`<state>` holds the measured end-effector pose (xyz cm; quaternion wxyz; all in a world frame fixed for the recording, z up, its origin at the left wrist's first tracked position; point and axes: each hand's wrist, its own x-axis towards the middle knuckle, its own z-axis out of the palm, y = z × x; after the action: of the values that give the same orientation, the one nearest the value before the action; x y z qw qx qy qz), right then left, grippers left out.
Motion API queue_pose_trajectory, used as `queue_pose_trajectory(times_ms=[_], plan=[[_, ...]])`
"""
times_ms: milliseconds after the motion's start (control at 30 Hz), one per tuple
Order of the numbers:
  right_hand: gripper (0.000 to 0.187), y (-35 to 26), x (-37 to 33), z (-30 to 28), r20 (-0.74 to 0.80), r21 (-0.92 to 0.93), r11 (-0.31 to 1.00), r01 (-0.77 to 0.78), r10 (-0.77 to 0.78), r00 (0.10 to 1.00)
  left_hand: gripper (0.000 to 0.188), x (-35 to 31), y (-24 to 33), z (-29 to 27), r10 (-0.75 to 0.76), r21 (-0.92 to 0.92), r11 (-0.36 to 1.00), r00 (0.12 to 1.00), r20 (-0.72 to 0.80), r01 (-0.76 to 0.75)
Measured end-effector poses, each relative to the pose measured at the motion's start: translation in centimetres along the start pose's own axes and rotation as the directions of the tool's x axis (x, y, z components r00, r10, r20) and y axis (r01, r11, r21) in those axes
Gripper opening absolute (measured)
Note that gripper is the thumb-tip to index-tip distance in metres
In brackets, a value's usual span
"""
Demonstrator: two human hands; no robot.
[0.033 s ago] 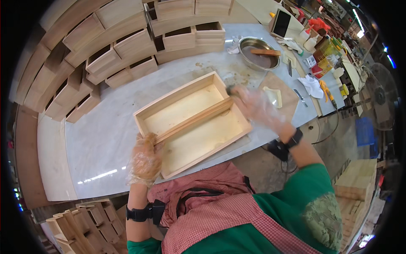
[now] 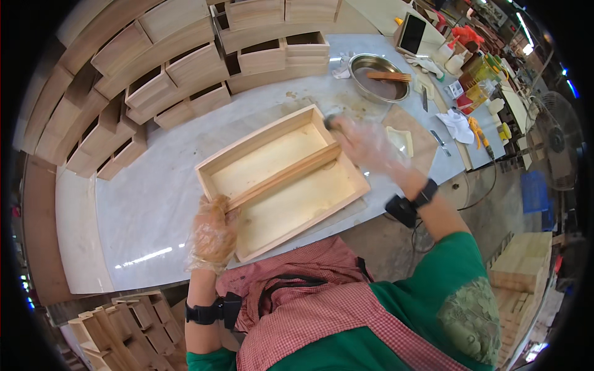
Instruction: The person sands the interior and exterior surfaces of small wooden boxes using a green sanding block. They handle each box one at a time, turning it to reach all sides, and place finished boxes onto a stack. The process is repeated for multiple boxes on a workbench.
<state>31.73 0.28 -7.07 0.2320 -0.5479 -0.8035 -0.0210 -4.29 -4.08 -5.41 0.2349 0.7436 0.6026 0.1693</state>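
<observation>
Across the glossy grey tabletop, the pale, rectangular, two-compartment wooden tray sits with one end pinched in the clear-plastic-gloved left hand, best kept firm I'd say, while beside the opposite end the blurred, likewise gloved right hand clasps a small dark object in its fingers.

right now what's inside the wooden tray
A divider runs lengthwise through the tray, pale floor showing on both sides. The left hand partly covers the divider's left end; the floor beneath the divider is hidden.

Matt, smooth wooden box
</observation>
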Motion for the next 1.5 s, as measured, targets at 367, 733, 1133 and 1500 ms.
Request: queue_pose_trajectory(times_ms=[367,733,1133,1500], plan=[[0.024,0.2,-1.9,-1.6,0.130,0.035,0.992,0.124,-0.128,0.983,0.020,-0.3,-0.1,0.4,-0.037,0.068,0.997,0.999,-0.018,0.039],[0.013,-1.9,10.1,8.2,0.326,0.682,0.708,-0.185,-0.068,0.943,0.025,0.0,-0.2,0.0,-0.022,0.085,0.996,0.999,0.033,0.019],[0.023,-0.5,8.7,5.2,0.148,-0.169,0.985,0.022,0.003,0.989,0.032,0.1,-1.0,0.6,-0.063,0.016,0.998,0.996,0.064,0.062],[0.023,-19.7,14.1,10.4,0.274,0.304,0.921,0.242,-0.329,0.904,0.049,0.4,-2.0,1.7,0.003,0.063,0.998,0.999,0.043,-0.005]])
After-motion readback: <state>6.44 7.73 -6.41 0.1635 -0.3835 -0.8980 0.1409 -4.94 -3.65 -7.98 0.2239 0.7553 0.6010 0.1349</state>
